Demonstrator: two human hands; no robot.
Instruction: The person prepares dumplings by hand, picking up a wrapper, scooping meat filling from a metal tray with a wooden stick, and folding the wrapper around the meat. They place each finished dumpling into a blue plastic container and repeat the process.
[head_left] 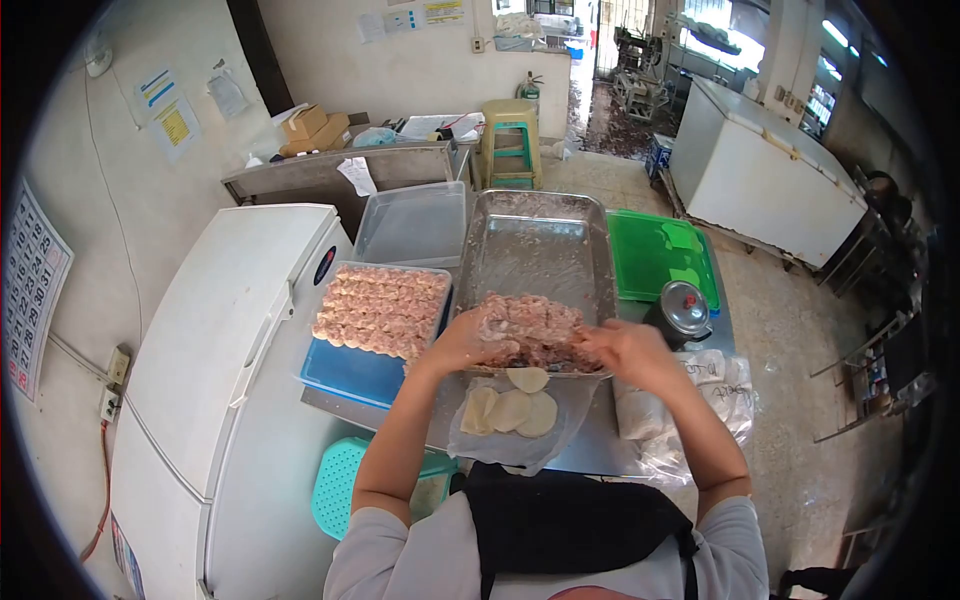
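From the head camera, both hands reach to the near end of a steel tray (534, 245) where a mound of minced meat filling (533, 335) lies. The left hand (462, 342) rests curled against the filling's left edge; the right hand (628, 352) touches its right edge; whether either has hold of any cannot be told. Just below, round dumpling wrappers (512, 408) lie on plastic sheet. A blue tray (345, 368) of finished dumplings (382, 310) sits to the left.

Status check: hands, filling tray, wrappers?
Left hand and right hand both at the meat filling in the metal tray. Round wrappers lie just below, untouched. Nothing blocking.
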